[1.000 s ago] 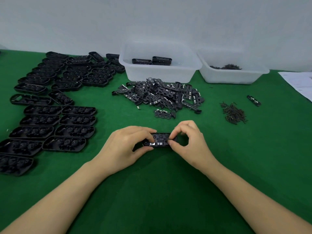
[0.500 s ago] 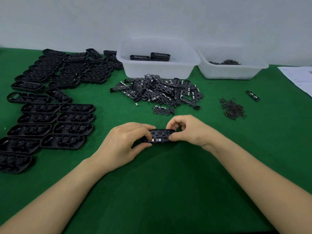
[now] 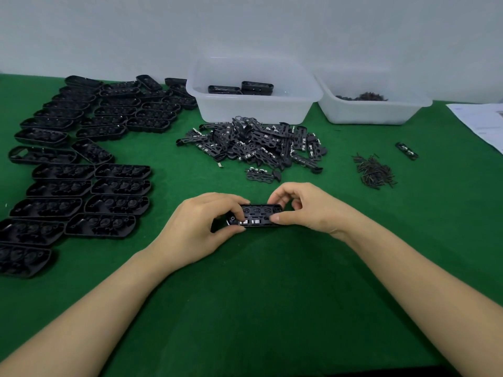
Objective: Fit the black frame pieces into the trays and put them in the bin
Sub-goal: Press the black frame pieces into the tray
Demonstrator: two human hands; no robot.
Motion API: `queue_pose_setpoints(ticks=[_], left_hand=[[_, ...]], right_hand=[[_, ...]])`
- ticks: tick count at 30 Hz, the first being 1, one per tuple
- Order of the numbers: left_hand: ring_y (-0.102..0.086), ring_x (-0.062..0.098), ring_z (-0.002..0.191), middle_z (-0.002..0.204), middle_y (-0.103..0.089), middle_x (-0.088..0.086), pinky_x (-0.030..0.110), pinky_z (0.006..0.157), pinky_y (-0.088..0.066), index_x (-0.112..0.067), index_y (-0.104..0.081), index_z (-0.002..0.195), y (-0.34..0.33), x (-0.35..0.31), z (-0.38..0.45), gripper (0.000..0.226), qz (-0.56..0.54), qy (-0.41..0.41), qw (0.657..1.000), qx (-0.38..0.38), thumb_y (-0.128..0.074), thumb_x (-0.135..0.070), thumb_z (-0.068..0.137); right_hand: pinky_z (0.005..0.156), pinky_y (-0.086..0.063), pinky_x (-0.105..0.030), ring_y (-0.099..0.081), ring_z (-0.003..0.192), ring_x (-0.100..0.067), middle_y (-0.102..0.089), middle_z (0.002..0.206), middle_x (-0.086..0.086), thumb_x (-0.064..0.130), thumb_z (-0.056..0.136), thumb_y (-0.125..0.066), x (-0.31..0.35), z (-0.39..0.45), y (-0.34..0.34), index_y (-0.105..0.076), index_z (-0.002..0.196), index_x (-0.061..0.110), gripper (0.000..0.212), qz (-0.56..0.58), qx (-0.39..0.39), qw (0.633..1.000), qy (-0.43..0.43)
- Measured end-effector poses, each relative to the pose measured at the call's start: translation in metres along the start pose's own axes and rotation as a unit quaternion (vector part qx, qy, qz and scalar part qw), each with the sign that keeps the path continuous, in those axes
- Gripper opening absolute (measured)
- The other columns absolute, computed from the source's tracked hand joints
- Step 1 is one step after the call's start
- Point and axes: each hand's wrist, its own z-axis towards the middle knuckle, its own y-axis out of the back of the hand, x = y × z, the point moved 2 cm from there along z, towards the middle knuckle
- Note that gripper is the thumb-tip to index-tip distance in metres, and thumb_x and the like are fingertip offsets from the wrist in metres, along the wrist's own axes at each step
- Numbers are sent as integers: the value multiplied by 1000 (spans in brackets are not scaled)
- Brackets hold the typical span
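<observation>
Shifted slightly since a second ago: right grip's fingers now arched higher over the tray's right end, left grip much as before, tray in the same spot on the green bench.

Far left of the grips: rows of empty black trays lying flat on the bench, some overlapping, running from the near left edge back toward the wall.

Left grip: curled round the left end of the tray in hand, thumb under the near edge, fingers over the far edge. Grasping, not released.

Between the grips: tray in hand, lying level just above or on the bench (cannot tell which), a black frame piece with small metal tabs seated inside it.

Right grip: pinching the tray's right end, thumb on the near corner, fingertips bent over the top. Grasping as well.

Just beyond the grips: one loose frame piece, then a heap of frame pieces behind it. Beyond the heap, touching it or nearly so: clear bin holding two finished trays at its back.

Right of that bin, just beside it: second clear bin with small dark parts inside. Beyond and right of the right grip: pile of small dark pins, a single frame piece further right, and papers at the bench's right edge.
</observation>
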Motion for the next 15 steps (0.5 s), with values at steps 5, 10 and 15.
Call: queue_pose_setpoints(ticks=[5,10,15], left_hand=[[-62,9,91,109,-65,-10,20,75,-45,-16,-66,85,0,0,1,17,2,-5,1000,-4,-78,-16,73],[-60,17,96,111,-62,-3,32,76,-52,-20,-67,105,-1,-4,-1,24,82,-63,995,4,-71,-18,81],[-57,25,91,109,-58,9,36,64,-52,-23,-66,115,-4,-7,-2,33,142,-92,985,28,-65,-14,83]], right_hand=[[56,-29,-17,-38,57,0,-52,84,7,22,76,-72,-1,1,-2,-59,94,23,22,-20,-22,1000,-2],[55,-32,-15,-41,58,0,-52,83,6,16,74,-74,3,4,0,-61,92,20,22,-8,-2,1000,-24],[53,-34,-14,-44,59,-3,-53,79,3,6,74,-72,5,5,1,-63,89,17,20,10,11,999,-40]])
